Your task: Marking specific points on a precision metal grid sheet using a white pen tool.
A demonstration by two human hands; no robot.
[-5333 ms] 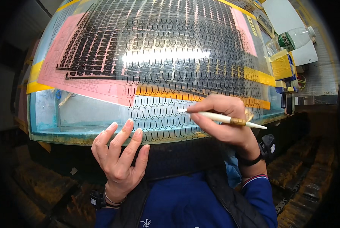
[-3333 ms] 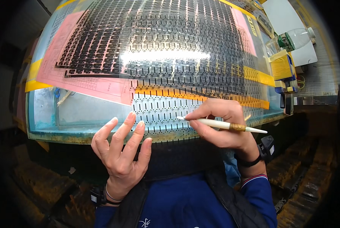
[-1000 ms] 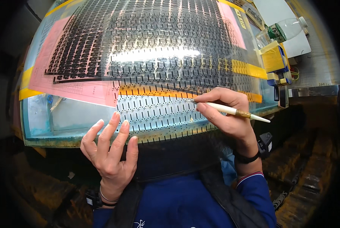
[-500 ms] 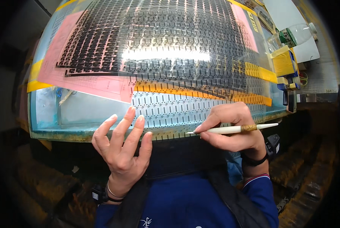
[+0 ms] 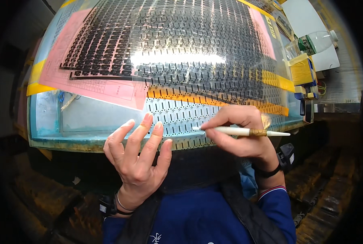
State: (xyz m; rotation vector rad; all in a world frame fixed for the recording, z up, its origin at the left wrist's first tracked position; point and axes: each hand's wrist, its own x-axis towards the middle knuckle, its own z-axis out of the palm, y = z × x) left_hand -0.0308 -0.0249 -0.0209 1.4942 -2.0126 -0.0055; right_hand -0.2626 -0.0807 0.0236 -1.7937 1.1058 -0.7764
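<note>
Both hands are at the desk's near edge: the left, empty, fingers loosely spread by the corner of a clear, black-patterned film; the right pinching a white pen-like tool. Close work on single marks seems under way, though from here I can't tell whether the tip touches. Next calls for a steady tip and flat film, I'd judge.

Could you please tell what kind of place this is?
Probably a workshop: there is a blue-rimmed worktop, patterned transparent film over it, and a white pen-like tool in the right hand.
</note>
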